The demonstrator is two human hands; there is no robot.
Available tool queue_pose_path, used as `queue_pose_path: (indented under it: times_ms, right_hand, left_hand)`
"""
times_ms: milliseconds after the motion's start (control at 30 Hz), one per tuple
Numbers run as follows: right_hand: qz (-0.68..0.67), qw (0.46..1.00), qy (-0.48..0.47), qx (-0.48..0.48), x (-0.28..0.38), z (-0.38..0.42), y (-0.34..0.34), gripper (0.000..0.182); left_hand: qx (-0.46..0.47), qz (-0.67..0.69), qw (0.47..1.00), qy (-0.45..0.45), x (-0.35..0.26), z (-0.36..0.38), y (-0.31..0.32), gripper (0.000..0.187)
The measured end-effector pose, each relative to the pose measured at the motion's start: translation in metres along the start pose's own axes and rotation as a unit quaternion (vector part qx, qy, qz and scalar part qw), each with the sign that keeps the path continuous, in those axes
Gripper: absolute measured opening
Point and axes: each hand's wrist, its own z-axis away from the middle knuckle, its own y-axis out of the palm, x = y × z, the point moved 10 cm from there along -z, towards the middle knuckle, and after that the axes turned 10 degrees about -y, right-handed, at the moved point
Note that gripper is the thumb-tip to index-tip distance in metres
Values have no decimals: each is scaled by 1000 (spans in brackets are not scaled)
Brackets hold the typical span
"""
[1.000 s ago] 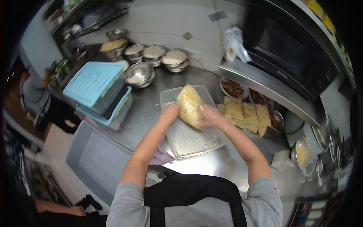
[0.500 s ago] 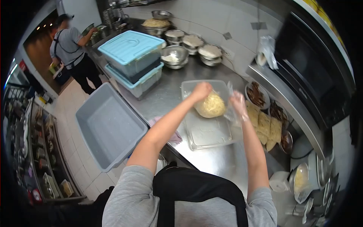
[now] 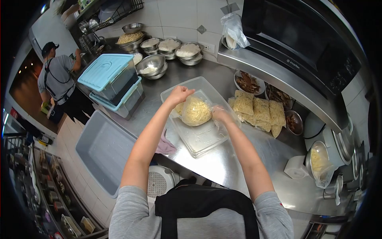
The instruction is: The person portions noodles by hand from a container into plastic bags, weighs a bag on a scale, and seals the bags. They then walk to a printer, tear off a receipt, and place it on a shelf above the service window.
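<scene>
A clear plastic bag of pale yellow shredded food [image 3: 196, 112] is over a translucent plastic tub [image 3: 199, 148] on the steel counter. My left hand [image 3: 181, 95] is closed in a pinch on the bag's upper left edge. On the bag's right side, my right hand [image 3: 221, 114] is closed on the clear plastic, its fingers partly hidden. Right of the tub lie several filled bags of the same yellow food [image 3: 261, 110].
Lidded blue-topped boxes [image 3: 106, 71] and metal bowls [image 3: 152, 65] stand at the back left. A grey bin [image 3: 105, 149] is left of the counter. Bowls of brown food [image 3: 249, 82] sit below a steel shelf with an oven [image 3: 302, 44]. Another person [image 3: 59, 75] stands far left.
The view has turned to the right and shifted, so the counter items appear further left. My hands are closer together around the bag, the right one now against its side.
</scene>
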Motion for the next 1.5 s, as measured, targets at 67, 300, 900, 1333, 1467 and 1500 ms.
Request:
queue_pose_path:
  times_ms: [67, 300, 900, 1333, 1467, 1500]
  right_hand:
    - [-13, 997, 13, -71, -9, -5, -1, 34]
    - [-165, 956, 22, -242, 31, 30, -107, 24]
    - [-264, 869, -125, -400, 114, 253, -194, 14]
    - [-517, 569, 72, -635, 101, 647, -17, 12]
    - [-412, 553, 172, -704, 115, 770, 27, 11]
    - [-403, 548, 178, -711, 120, 795, 34, 11]
  left_hand:
    - [22, -38, 999, 11, 4, -1, 5, 34]
    - [61, 136, 988, 26, 11, -10, -29, 25]
    - [148, 222, 934, 238, -53, 114, 41, 15]
    - [592, 186, 714, 324, -101, 451, 355, 78]
    - [689, 149, 635, 318, -88, 564, 455, 38]
    - [698, 148, 624, 319, -87, 588, 472, 38]
